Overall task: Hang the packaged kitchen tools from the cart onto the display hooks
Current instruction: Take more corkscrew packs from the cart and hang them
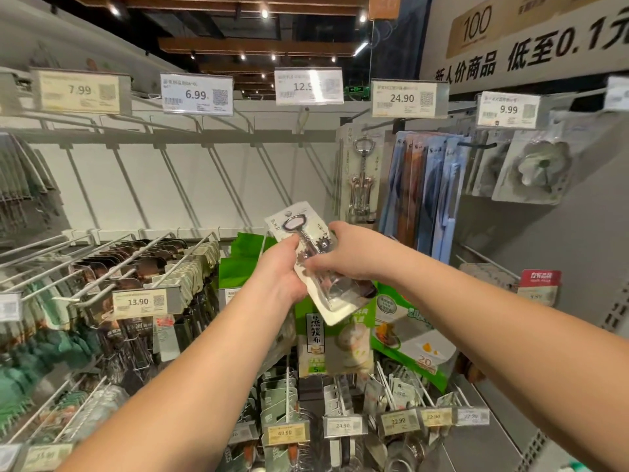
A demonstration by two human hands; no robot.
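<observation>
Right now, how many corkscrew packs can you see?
2: one corkscrew pack held in both the left hand and right hand, one hanging pack under the 24.90 tag. More may hide behind it.

Both my bare forearms reach forward and meet in front of me, my left hand (284, 270) curled around the packaged corkscrew (315, 264) from the left while my right hand (354, 255) pinches its right edge.

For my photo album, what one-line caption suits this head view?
Both hands, left and right, hold a packaged corkscrew below the matching one hanging under the 24.90 tag.
</observation>
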